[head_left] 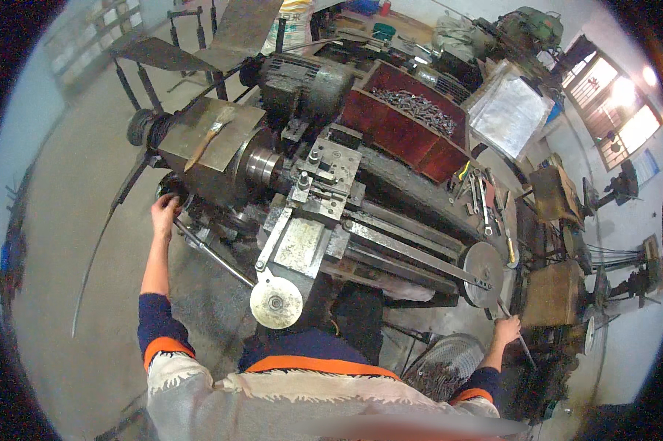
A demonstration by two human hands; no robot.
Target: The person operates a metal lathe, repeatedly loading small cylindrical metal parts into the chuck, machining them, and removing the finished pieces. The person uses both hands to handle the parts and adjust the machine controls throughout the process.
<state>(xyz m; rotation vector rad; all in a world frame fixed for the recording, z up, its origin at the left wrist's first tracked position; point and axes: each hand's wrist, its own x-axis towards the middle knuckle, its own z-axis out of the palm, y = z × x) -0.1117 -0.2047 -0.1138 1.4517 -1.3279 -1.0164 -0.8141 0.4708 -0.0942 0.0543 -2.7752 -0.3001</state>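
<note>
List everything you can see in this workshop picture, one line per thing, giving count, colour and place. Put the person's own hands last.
Lathe: one, dark grey, centre.
Motor: one, dark grey, on top of the lathe, behind.
Handwheels: two, pale metal, one at front centre, one at right end.
Red tray: one, behind the lathe, holding metal shavings.
Wrenches: several, silver, on the lathe bed at right.
Wire basket: one, grey, on the floor lower right.
Metal rod: one, grey, lower right.
Window: one, bright, upper right.
Left hand: on the lathe's left end.
Right hand: gripping the metal rod.
</note>
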